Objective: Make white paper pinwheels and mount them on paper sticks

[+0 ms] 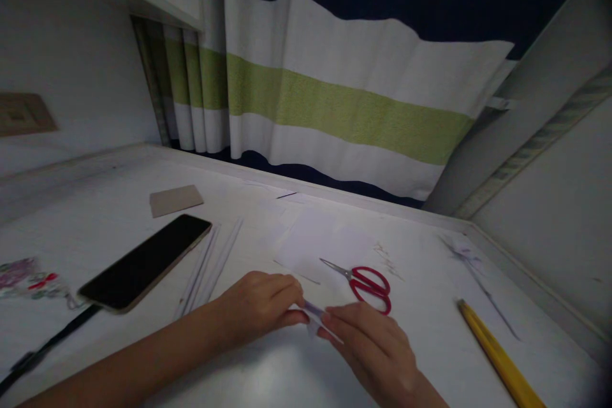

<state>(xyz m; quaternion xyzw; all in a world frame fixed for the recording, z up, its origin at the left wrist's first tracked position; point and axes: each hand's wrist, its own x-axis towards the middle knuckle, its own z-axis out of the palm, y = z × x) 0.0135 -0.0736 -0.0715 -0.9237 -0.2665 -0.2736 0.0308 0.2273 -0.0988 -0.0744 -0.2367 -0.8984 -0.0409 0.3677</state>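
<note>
A small piece of white paper (314, 311), partly rolled or folded, is stretched between my two hands just above the white table. My left hand (261, 306) pinches its left end between thumb and fingers. At the other end my right hand (370, 341) grips the paper with its fingertips. Just beyond the right hand lie scissors (370, 282) with red handles, their blades pointing left. White paper sheets (308, 236) are spread behind the scissors. Thin white paper rolls (222, 261) lie behind my left forearm.
A black phone (148, 261) with a strap lies at the left, near a beaded charm (43, 280). Behind it is a grey card (176, 200). A yellow stick-like object (500, 354) and a thin stemmed item (488, 293) lie at the right. A striped curtain (335, 95) hangs behind.
</note>
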